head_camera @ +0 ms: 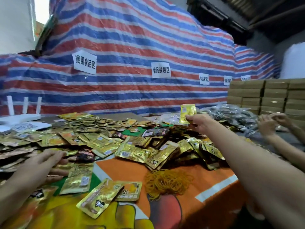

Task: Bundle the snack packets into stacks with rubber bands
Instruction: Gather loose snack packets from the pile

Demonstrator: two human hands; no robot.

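Head view: your right hand [197, 121] pinches a gold packet [187, 112] at one o'clock. Left hand [44, 164], flat, rests on the pile [102, 142].

The right hand [200, 123] pinches one gold packet [187, 113] upright, beyond the rubber band pile [166, 180]. The left hand [44, 164] rests flat on loose packets [99, 142] left of that pile.
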